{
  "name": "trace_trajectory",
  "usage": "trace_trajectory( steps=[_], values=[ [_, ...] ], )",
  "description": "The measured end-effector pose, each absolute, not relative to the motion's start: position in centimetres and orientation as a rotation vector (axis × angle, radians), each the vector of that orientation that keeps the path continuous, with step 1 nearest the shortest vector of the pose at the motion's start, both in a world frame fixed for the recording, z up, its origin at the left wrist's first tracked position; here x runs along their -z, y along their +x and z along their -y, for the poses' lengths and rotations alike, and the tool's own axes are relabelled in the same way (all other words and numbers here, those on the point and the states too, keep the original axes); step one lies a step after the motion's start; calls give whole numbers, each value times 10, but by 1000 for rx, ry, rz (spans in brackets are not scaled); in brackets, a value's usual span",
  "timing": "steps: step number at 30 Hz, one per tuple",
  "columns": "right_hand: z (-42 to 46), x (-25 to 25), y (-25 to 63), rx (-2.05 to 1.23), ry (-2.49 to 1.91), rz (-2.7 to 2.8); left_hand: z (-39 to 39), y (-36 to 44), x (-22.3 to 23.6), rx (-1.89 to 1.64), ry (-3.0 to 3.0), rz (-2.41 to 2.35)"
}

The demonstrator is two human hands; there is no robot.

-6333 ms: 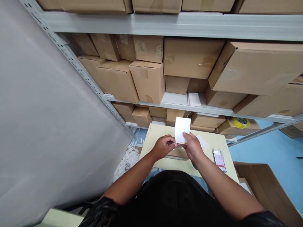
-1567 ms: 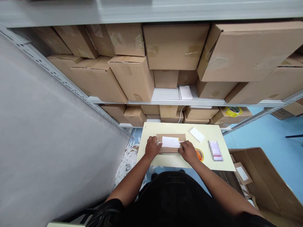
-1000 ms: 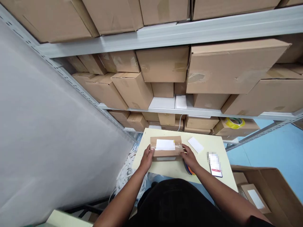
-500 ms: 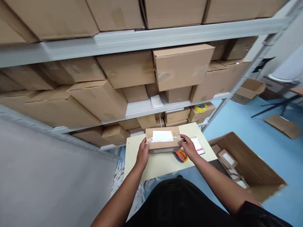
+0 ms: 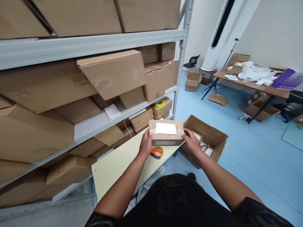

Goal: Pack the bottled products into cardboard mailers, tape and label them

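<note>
Between my two hands is a small taped cardboard box (image 5: 165, 137), held by its ends. A white label (image 5: 165, 128) lies on its top, and a paler strip shows on the side toward me. My left hand (image 5: 145, 143) grips the left end, my right hand (image 5: 190, 140) the right end. Below the box, on the cream table (image 5: 113, 167), lie orange-handled scissors (image 5: 156, 152) beside a roll of tape, partly covered by the box. To the right, a large open carton (image 5: 217, 138) stands on the floor with several small labelled boxes (image 5: 208, 150) inside.
Metal shelving (image 5: 94, 44) full of cardboard boxes runs along the left. A yellow tape roll (image 5: 160, 103) rests on a box on the lower shelf. A brown table (image 5: 258, 83) with packing material stands at the far right, with an open box (image 5: 193, 81) on the floor nearer the shelf.
My view has turned to the right, bringing the brown table into sight. The box, still in both hands, has swung right with me, from over the cream table toward the large carton.
</note>
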State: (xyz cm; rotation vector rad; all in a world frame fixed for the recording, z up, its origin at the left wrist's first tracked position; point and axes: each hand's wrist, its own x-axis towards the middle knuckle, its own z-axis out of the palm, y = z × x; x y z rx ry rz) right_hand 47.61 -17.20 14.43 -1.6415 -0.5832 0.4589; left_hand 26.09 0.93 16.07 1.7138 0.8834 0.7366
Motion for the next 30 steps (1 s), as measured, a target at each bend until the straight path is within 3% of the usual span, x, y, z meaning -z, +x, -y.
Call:
trace_trajectory(
  steps=[15, 25, 30],
  values=[
    [326, -120, 697, -385, -1616, 353, 96, 531, -160, -487, 1793, -821],
    [381, -98, 757, -319, -1714, 125, 117, 651, -131, -293, 1922, -647],
    [376, -69, 780, -360, -2018, 89, 92, 691, -104, -240, 1964, -524]
  ],
)
